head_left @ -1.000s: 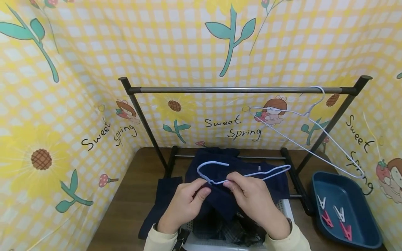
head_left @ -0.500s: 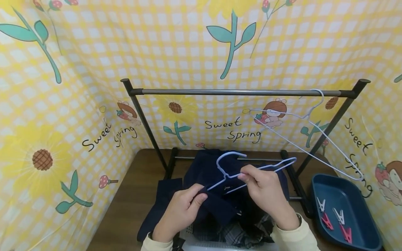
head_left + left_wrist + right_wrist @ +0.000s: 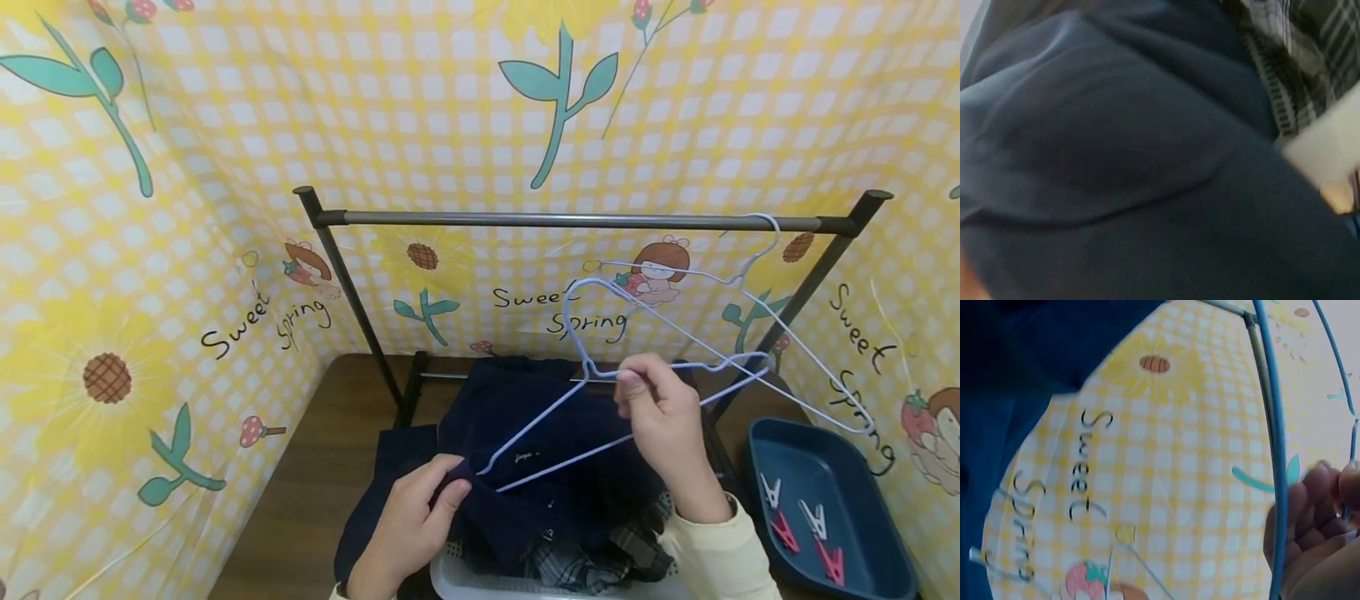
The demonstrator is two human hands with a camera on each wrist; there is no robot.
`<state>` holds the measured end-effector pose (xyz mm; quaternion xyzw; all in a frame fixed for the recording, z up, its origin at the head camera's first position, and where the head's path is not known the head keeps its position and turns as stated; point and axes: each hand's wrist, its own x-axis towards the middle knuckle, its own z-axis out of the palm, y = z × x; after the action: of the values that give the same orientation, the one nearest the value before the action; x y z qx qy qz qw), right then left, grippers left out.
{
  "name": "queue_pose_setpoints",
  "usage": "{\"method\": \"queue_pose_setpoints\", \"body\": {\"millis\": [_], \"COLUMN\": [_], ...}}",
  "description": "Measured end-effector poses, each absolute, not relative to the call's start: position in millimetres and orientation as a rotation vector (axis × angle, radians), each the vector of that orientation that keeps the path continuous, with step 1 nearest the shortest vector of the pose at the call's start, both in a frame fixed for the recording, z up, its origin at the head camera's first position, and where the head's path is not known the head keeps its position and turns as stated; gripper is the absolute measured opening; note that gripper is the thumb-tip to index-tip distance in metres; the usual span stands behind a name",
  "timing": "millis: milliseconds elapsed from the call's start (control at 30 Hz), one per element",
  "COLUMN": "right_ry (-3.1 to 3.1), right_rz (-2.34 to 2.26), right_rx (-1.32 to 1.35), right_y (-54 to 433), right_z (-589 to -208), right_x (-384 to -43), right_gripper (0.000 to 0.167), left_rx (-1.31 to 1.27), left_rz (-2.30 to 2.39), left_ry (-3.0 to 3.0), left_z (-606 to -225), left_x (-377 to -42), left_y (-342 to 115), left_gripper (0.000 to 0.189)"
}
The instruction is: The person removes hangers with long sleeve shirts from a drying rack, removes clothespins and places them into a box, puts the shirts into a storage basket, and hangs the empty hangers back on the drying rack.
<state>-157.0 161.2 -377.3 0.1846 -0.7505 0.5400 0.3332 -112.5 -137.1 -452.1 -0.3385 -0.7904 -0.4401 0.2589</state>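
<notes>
My left hand (image 3: 408,517) pinches the edge of a navy garment (image 3: 517,400) between thumb and fingers, at the lower middle of the head view. The left end of a pale blue wire hanger (image 3: 587,367) sits at that edge, its tip hidden in the cloth. My right hand (image 3: 663,421) pinches the hanger's right shoulder just beside the neck, with the hook upward and the right end out in the open. In the left wrist view, navy cloth (image 3: 1116,125) fills most of the picture. The right wrist view shows a hanger wire (image 3: 1277,456) crossing in front of the right hand's fingers (image 3: 1316,544).
A black clothes rack (image 3: 480,219) stands behind, another wire hanger (image 3: 776,233) on its rail at right. Below the garment is a white basket (image 3: 480,587) with plaid clothing (image 3: 577,567). A blue basin (image 3: 885,517) at right holds several red and white clothespins (image 3: 783,531).
My right hand has moved up and right with the hanger, baring most of its left arm from the cloth. My left hand has moved down and left, still pinching the garment's edge.
</notes>
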Motion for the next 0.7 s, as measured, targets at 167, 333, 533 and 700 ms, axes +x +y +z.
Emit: {"method": "queue_pose_setpoints", "body": {"millis": [167,333,533,700], "right_ry": [-2.066,-2.15,-2.134,-2.22], "right_rz": [1.636,1.714,1.859,1.829], "right_rx": [0.524,0.473,0.325,0.374], "right_y": [139.0,119.1,116.0,127.9], "right_z": [-370.0,-357.8,-347.9,-343.6], "right_x": [-150.3,-139.7,-147.2,-164.0], "right_gripper": [0.015,0.03,0.016,0.02], "left_rx": [-0.95,-1.017,-1.084,-1.056], "left_rz": [-1.231,-1.178,-1.175,-1.149], "left_ry": [-1.958,-1.858,-1.837,-1.858], "left_z": [-458.6,-461.3,-463.2,-466.5], "left_x": [-113.2,-114.5,-114.5,-115.2], "left_y": [-129.2,-125.0,-125.8,-129.8], "left_gripper": [0.013,0.021,0.021,0.024]}}
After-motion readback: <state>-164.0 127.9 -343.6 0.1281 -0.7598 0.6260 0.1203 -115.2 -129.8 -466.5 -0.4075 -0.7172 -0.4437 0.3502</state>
